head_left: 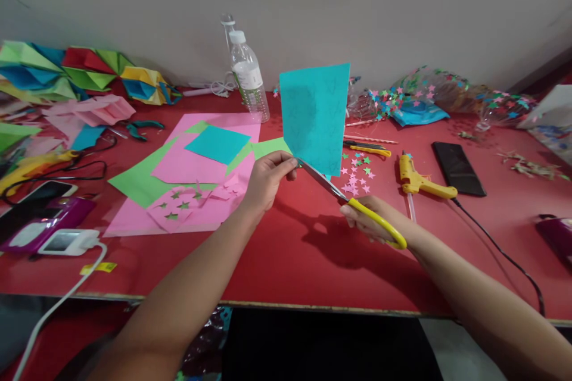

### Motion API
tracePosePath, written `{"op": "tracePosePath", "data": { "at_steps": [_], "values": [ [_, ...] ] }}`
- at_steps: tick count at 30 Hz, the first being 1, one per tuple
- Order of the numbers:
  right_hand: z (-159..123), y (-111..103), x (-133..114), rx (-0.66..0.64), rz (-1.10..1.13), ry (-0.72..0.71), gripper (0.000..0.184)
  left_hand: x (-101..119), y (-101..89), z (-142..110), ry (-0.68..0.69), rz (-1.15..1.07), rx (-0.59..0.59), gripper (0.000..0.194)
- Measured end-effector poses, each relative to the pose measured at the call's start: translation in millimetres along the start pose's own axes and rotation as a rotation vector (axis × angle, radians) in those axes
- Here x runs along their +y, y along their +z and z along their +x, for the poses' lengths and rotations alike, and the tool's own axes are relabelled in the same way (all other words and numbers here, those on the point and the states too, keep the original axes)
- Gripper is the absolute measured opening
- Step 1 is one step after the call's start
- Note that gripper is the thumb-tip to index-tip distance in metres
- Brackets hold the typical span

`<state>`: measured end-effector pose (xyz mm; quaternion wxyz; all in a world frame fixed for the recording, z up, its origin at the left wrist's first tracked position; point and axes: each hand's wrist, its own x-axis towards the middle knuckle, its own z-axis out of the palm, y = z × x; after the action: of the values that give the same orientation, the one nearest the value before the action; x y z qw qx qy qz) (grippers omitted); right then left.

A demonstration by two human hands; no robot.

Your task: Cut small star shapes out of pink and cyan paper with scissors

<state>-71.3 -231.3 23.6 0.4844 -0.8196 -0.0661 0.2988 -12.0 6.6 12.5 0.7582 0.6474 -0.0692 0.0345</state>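
Note:
A turquoise sheet of paper [315, 119] stands upright above the table. My left hand [270, 178] pinches it near its lower left corner, thumb and fingers pressed together. My right hand [369, 223] grips scissors [373, 220] by their yellow handles. Their long blades run along the sheet's lower edge, with the tips close to my left fingertips; whether the blades are parted, I cannot make out. Small pink and green paper stars [355, 175] lie just behind the scissors. To the left, a smaller turquoise piece [218, 144] rests on pink [192, 161] and green sheets [138, 178].
A yellow glue gun [422, 181], a black phone [458, 168] and a cutter knife [370, 150] lie on the right. Clear bottles [250, 77] stand by the wall. Folded colored paper shapes [84, 68], pliers [142, 129] and cabled devices [67, 242] crowd the left.

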Motion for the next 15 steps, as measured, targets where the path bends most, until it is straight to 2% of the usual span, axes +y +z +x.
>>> {"op": "tracePosePath", "data": {
  "at_steps": [6,15],
  "values": [
    [-1.0,1.2,-5.7,0.014,0.008,0.045,0.053,-1.3,0.2,0.0,0.010,-0.014,-0.016,0.012],
    [-1.4,1.1,-6.2,0.017,0.006,0.037,0.054,-2.2,0.0,0.5,0.005,-0.013,-0.004,0.012]
  ]
}}
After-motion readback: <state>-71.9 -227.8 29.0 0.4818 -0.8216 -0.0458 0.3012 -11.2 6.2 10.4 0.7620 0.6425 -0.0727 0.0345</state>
